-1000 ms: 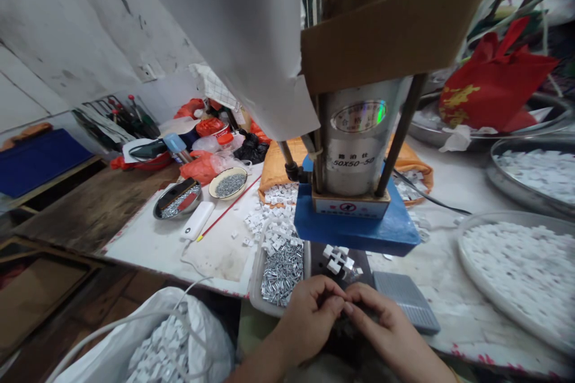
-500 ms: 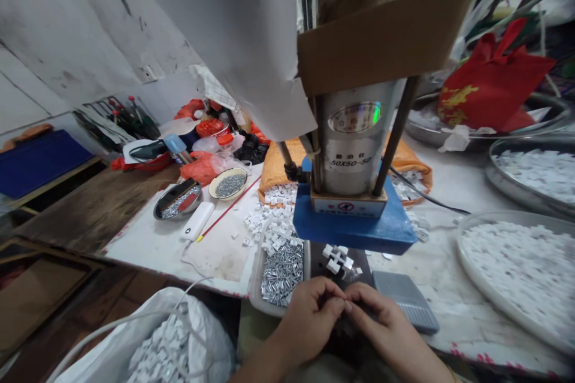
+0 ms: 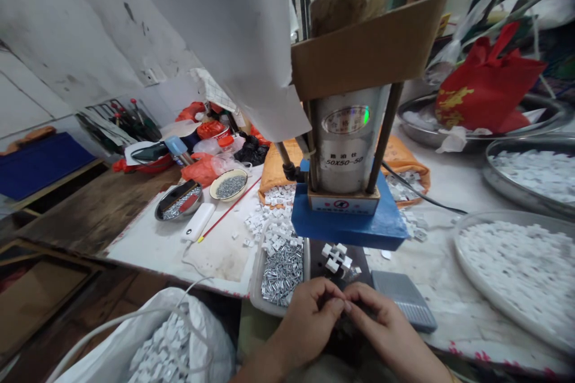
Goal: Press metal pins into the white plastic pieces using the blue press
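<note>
My left hand and my right hand meet at their fingertips in front of the press, thumbs and forefingers pinched together. Whatever lies between the fingertips is too small or hidden to name. Just beyond them, several white plastic pieces sit on the dark base under the blue press head. Left of my left hand stands a clear plastic tub holding metal nails with white plastic pieces at its far end. A grey ribbed pedal-like block lies right of my right hand.
A large round tray of white pieces stands at the right, with metal basins behind. A white sack of pieces is at lower left. Bowls of metal parts, a white power bank and a red stick lie on the left.
The view has shifted slightly, so the press appears a little further left and more upright. Both hands keep the same pinched pose.
</note>
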### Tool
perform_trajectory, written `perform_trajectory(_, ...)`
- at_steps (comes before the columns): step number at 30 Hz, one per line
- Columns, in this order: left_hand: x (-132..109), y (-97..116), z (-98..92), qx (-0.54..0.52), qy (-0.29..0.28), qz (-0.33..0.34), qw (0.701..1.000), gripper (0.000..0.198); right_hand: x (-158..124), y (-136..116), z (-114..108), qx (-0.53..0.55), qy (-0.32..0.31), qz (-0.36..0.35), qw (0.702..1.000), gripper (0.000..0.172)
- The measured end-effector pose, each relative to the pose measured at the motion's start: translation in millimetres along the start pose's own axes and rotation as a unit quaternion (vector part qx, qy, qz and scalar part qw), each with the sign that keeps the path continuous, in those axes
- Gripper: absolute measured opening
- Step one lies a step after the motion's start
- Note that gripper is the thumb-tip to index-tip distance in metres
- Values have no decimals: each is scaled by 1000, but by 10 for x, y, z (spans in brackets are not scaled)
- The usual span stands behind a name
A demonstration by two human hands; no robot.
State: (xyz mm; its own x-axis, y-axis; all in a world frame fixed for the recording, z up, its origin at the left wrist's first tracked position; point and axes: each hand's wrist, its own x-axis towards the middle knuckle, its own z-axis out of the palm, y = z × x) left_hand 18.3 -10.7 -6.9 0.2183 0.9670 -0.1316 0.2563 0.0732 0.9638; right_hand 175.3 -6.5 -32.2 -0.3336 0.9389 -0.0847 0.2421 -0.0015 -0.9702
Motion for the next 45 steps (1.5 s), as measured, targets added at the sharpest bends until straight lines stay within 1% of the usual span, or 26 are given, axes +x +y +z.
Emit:
perform_trajectory(5,-6,35,0,5,2,1,1000,13,-6,23,7,2,-1,-6,1000,31)
perform_trajectory(8,-6,56,1,5,7,5,1000,12,-3,7,6,11,9,-4,1000,31)
perform_trajectory(12,5,4,5,-34,5,-8,999,11,-2,-56,-8,12,28,-1,1000,30)
perform_trajectory(17,34,-87,15,-96,10,-29,995,9,-10,-105,-26,8,29,-3,1000,28)
perform_trajectory(24,65,-26,36,-108,1,-30,994,8,-7,-128,-1,13,27,-16,999,26)
perform_trajectory(29,68,-16,15,-112,5,-35,993,18,-10,-146,-22,25,12,-2,1000,28)
perform_trajectory(32,33,-32,-22,-75,-7,-8,997,20,-12,-134,-40,32,12,16,999,32)
perform_trajectory(36,3,-56,-59,31,11,90,995,16,-11,-105,-44,55,23,24,998,36)
perform_trajectory(38,12,-57,-67,47,12,126,991,16,-14,-117,-40,77,20,34,996,38)
perform_trajectory(39,20,-51,-68,45,9,135,990,16,-19,-134,-38,84,17,36,996,38)
perform_trajectory(42,41,-12,-65,35,4,122,992,15,-32,-198,-64,67,2,13,998,37)
perform_trajectory(44,44,13,-61,31,5,95,995,13,-14,-205,-138,24,-7,-12,1000,35)
perform_trajectory(45,42,18,-58,26,6,80,996,12,14,-184,-200,-8,-1,-19,1000,34)
